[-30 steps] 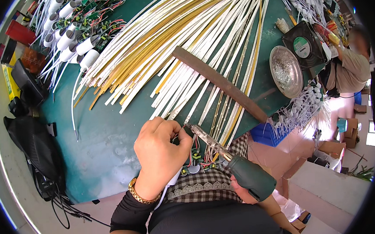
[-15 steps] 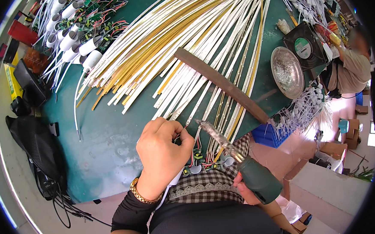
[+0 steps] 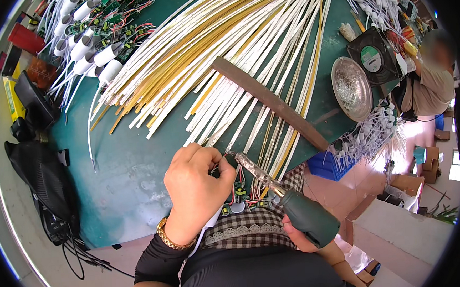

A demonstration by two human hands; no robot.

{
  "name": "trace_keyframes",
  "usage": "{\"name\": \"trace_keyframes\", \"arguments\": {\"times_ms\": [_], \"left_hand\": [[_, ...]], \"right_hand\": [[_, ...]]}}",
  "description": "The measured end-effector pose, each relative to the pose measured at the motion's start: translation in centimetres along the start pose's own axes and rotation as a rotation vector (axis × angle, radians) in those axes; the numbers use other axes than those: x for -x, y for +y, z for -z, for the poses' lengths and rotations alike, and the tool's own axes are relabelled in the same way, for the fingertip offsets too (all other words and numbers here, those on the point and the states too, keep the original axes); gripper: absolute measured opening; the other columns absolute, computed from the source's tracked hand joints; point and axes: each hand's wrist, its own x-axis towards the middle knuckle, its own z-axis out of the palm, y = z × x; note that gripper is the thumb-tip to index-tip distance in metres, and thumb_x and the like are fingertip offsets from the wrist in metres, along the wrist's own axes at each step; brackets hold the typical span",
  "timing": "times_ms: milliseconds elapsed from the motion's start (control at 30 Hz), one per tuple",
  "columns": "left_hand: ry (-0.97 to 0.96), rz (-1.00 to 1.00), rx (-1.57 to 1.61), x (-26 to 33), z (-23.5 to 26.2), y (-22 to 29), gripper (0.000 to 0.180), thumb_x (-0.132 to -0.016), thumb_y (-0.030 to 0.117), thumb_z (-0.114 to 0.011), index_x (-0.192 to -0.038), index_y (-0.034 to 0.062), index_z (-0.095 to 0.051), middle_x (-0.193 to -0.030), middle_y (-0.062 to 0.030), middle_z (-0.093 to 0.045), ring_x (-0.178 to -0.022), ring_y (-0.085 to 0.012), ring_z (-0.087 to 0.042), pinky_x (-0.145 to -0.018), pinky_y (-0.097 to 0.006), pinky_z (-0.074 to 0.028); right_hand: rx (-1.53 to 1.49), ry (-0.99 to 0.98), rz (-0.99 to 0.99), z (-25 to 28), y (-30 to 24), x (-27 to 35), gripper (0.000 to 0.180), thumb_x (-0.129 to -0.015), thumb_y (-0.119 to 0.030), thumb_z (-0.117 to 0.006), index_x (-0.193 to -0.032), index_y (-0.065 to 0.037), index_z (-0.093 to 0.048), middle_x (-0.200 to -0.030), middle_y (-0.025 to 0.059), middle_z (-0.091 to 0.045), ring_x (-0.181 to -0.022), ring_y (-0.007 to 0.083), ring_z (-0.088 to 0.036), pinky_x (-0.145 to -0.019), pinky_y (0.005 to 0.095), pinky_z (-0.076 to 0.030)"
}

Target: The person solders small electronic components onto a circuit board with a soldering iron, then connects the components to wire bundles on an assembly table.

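My left hand [image 3: 194,178] is closed in a pinch, seemingly on thin wires near the ends of the white strips [image 3: 223,120]; the fingertips partly hide them. My right hand [image 3: 300,237] grips the dark green handle of a soldering iron [image 3: 309,218]. Its metal tip points up and left, right beside the left thumb and finger, at a strip end. Small green circuit boards [image 3: 238,194] with red and white wires lie below the strips, by the checkered apron [image 3: 246,237]. A white cable runs under my left wrist.
A brown bar [image 3: 269,102] lies across the fanned strips. To its right are a metal dish [image 3: 352,89] and a black fan [image 3: 373,56]. White cylinders with wires [image 3: 83,47] pile up at far left. A blue bin [image 3: 330,166] stands right; a person [image 3: 429,86] sits beyond.
The soldering iron has moved left and slightly down, bringing its tip to the left fingertips. My left hand has shifted slightly left; its pinch looks the same.
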Motion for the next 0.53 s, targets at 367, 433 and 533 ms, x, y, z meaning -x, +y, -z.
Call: {"name": "trace_keyframes", "arguments": {"times_ms": [367, 433, 533], "left_hand": [[-0.012, 0.001, -0.01, 0.0, 0.1, 0.1, 0.013, -0.062, 0.0, -0.069, -0.066, 0.0078, -0.061, -0.063, -0.0039, -0.054, -0.06, -0.023, -0.056, -0.054, -0.035, -0.045], [-0.017, 0.016, -0.004, 0.0, 0.1, 0.2, 0.012, -0.062, 0.0, -0.069, -0.067, 0.0076, -0.061, -0.063, -0.0041, -0.054, -0.06, -0.0232, -0.056, -0.054, -0.035, -0.046], [-0.012, 0.012, -0.012, 0.1, 0.1, 0.1, 0.012, -0.062, 0.0, -0.07, -0.067, 0.0078, -0.061, -0.063, -0.0037, -0.055, -0.061, -0.0235, -0.057, -0.054, -0.035, -0.046]], "right_hand": [[-0.357, -0.004, -0.19, 0.4, 1.7, 2.5, 0.049, -0.094, -0.016, -0.06, -0.138, -0.004, -0.042, -0.094, 0.0096, -0.058, -0.079, 0.0156, -0.058, -0.069, 0.0297, -0.05], [-0.323, 0.005, -0.15, 0.2, 1.8, 2.5, 0.048, -0.095, -0.017, -0.059, -0.138, -0.005, -0.043, -0.094, 0.0098, -0.058, -0.08, 0.0158, -0.058, -0.069, 0.0301, -0.05], [-0.259, 0.002, -0.089, -0.6, 2.3, 3.0, 0.048, -0.096, -0.021, -0.057, -0.139, -0.006, -0.042, -0.096, 0.0101, -0.058, -0.082, 0.0172, -0.059, -0.075, 0.0328, -0.052]]}}
